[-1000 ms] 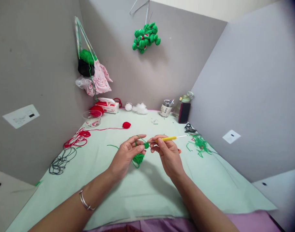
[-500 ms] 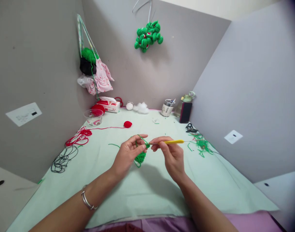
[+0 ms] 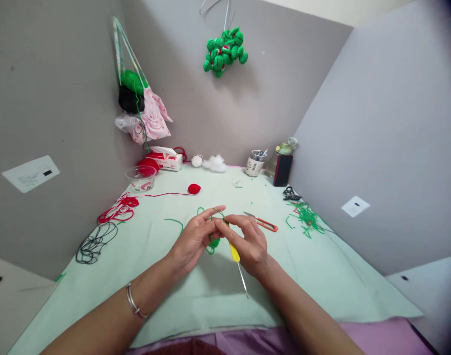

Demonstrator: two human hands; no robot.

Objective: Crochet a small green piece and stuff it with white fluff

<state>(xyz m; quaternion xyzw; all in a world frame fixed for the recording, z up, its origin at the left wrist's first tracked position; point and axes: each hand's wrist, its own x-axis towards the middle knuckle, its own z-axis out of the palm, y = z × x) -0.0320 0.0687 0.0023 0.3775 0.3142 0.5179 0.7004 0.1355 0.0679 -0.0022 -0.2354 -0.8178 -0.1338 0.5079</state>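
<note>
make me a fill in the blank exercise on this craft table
The right hand holds a crochet hook with a ____ handle.
A silver bracelet circles the ____ wrist.
The bladed tool has a handle coloured ____.
The yarn at the left hand is ____.

Missing words: yellow; left; orange; green

Left grip (image 3: pixel 196 235) holding green yarn (image 3: pixel 213 244), right grip (image 3: pixel 250 244) holding yellow-handled hook (image 3: pixel 234 252), orange-handled cutter (image 3: pixel 261 221) nearby

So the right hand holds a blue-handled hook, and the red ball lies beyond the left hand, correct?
Not quite: the head view shows the hook's handle is yellow, not blue. The right hand does hold it, and the red ball lies beyond the left hand.
</note>
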